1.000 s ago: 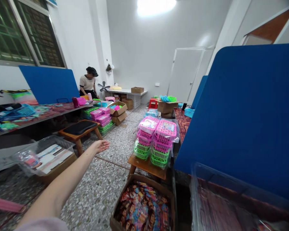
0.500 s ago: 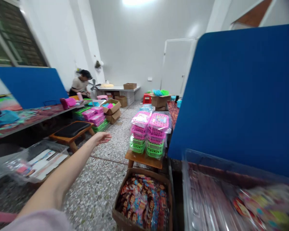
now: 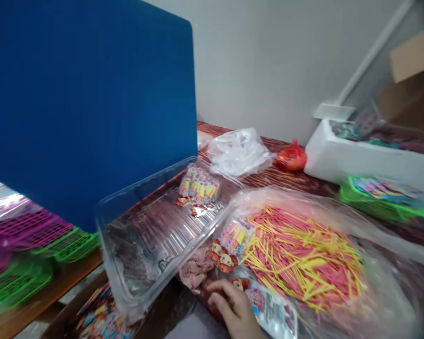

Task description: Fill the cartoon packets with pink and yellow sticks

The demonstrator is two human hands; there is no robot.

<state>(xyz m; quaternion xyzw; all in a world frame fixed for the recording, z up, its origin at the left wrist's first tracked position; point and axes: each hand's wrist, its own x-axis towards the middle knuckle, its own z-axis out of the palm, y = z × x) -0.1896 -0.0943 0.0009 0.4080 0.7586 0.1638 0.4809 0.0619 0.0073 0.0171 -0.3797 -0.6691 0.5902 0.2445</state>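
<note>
Clear plastic all round the work: a ribbed tray (image 3: 148, 235) on the left, and on the right a wide, slack bag (image 3: 385, 282) with loose pink and yellow sticks (image 3: 304, 259) inside. Done so far, to judge by the layout: a small cluster of printed packets (image 3: 199, 186) towards the far end of the tray. Left over, apparently: the whole big heap of sticks, unsorted, plus another printed packet (image 3: 233, 240) at the heap's left edge, outside the tray. Impossible to measure progress more firmly. In looks: thin, straight, matt sticks, tangled criss-cross; glossy packets with cartoon heads and pink, yellow and blue print. Close by the right hand (image 3: 235, 310), at the bottom edge of view, a silvery packet (image 3: 273, 306) with purple marks, lying flat, and a crumpled pink piece (image 3: 196, 268) just beyond the fingertips. Loosely bent fingers there, with thumb and forefinger parted and nothing visible between; cannot tell about the hidden palm side, nor about contact with the silvery packet. Left hand out of view. Farther back, a white plastic bag (image 3: 238, 153) and a foam box (image 3: 360, 162).
</note>
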